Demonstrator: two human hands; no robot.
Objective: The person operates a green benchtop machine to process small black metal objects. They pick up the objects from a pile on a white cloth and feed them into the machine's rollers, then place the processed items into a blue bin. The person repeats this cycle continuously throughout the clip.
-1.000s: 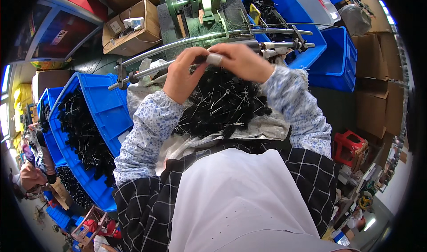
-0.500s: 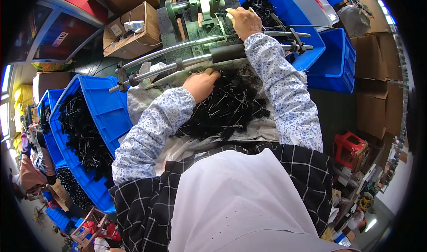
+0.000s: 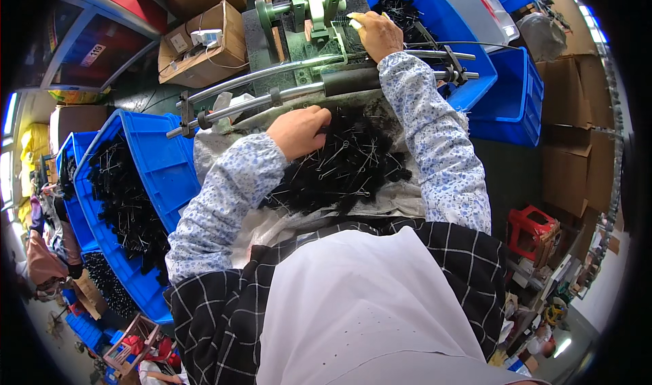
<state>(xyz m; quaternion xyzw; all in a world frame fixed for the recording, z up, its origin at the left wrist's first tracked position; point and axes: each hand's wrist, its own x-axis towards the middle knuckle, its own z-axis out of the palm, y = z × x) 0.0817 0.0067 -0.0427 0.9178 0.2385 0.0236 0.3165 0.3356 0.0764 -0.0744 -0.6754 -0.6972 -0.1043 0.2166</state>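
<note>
My left hand [image 3: 299,133] is over the left side of a pile of black bristle brushes with wire loop ends [image 3: 343,161], which lies on a pale cloth across my lap. Its fingers are curled, and what they hold, if anything, is hidden. My right hand [image 3: 379,37] is up at the right side of a green bench machine [image 3: 309,28], its fingers bent together and pale covers on the fingertips. Whatever it pinches is too small to make out. Two metal rails [image 3: 299,94], one with a dark sleeve, run between me and the machine.
On the left, a blue bin [image 3: 153,150] holds many black brushes. Another blue bin [image 3: 448,38] with brushes stands behind my right hand, beside a further blue bin [image 3: 506,103]. An open cardboard box [image 3: 204,65] sits left of the machine. A red stool [image 3: 532,232] stands at right.
My left hand has drawn slightly left and up off the brushes, its fingers more curled and its thumb now showing. My right hand stays by the machine, shifted very slightly.
</note>
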